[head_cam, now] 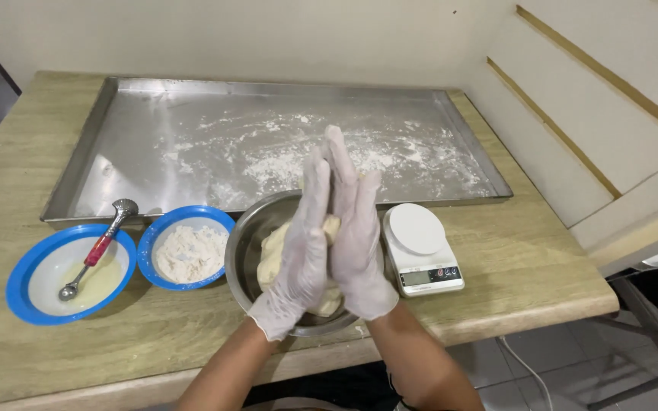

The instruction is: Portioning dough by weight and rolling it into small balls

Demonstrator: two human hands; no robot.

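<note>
You are pressing a dough piece (pixel 332 228) between your left hand (pixel 301 228) and right hand (pixel 359 236), palms together, over the steel bowl (pixel 244 247). The scale (pixel 420 249) is crowding your right; the floured tray (pixel 268 144) is lying open behind.

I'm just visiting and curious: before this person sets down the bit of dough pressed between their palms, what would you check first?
1. Dough piece held between left hand and right hand: ok, palms pressed together around it.
2. Gloves on both hands: ok.
3. Metal tray floured: ok, flour scattered mid-tray.
4. Steel bowl with remaining dough under the hands: ok.
5. Kitchen scale platform free: ok.
6. Dough piece's shape: cannot tell, hidden by palms.
</note>
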